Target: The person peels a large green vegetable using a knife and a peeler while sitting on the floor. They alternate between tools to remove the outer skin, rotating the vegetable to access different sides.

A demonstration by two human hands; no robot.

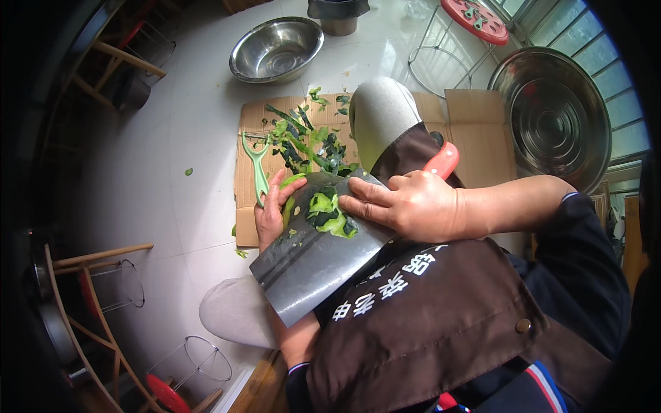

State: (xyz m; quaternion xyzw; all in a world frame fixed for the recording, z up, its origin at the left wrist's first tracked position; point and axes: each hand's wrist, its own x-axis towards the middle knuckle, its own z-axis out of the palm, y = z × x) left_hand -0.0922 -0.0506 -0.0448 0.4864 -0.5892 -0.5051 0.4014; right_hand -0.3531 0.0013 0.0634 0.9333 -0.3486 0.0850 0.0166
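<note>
My right hand (421, 206) grips a large cleaver by its red riveted handle (445, 161), with two fingers stretched along the blade. The broad dark blade (315, 273) lies tilted across my lap, and scraps of green peel (330, 211) cling to its face. On the blade's far left side, my left hand (273, 209) holds a green vegetable (288, 210); the blade hides most of it. A light green Y-shaped peeler (255, 165) rests on the cardboard beside my left fingers. Beyond the blade lies a heap of dark and light green peelings (310, 139).
Flattened cardboard (475, 134) covers the floor below me. A steel basin (276, 49) sits ahead, and a larger steel basin (552, 124) leans at the right. A red stool (477, 20) carries more green peelers. Wooden-framed furniture (103, 258) lines the left side.
</note>
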